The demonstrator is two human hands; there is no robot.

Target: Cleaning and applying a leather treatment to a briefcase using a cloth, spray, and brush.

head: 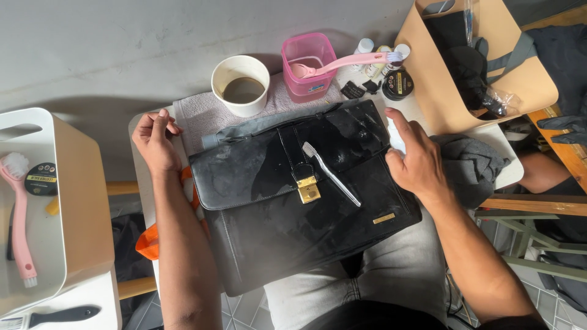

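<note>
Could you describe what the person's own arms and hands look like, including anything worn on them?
Both forearms are bare from the lower edge of the picture to the wrist; no sleeves show. The left hand and the right hand wear no gloves, and no watch, bracelet or ring is visible on either. Each hand's back faces the camera. Below them, light grey trousers cover the lap.

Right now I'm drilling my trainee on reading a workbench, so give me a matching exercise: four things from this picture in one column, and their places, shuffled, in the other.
Things:
1. toothbrush
2. long pink brush
3. white paper cup
4. right hand

Places:
A. on the grey towel, left of the pink container
B. at the black bag's right edge
C. lying on the black bag's flap, beside the gold clasp
D. propped across the pink container

Pairs: 1-C, 2-D, 3-A, 4-B
</note>
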